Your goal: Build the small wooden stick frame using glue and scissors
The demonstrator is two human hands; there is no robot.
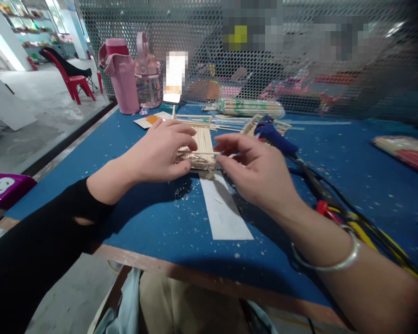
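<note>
A small model made of thin wooden sticks (pixel 202 135) rests on the blue table in front of me, with slats laid side by side on it. My left hand (pixel 163 150) is curled around its left side, thumb low and fingers above. Across the model's near end runs a thin wooden stick (pixel 205 153). At that stick's right end, my right hand (pixel 256 169) has its thumb and fingers bent around the tip. Part of the model's left side is hidden behind my left fingers. Under the near end lies a white paper strip (pixel 226 208).
A blue glue gun (pixel 277 137) and pliers with red and yellow handles (pixel 313 185) lie right. Behind are a bagged stick bundle (pixel 251 107), a pink bottle (pixel 121 86), a clear bottle (pixel 148 88) and a lit phone (pixel 174 76). A purple power socket (pixel 7 189) sits left.
</note>
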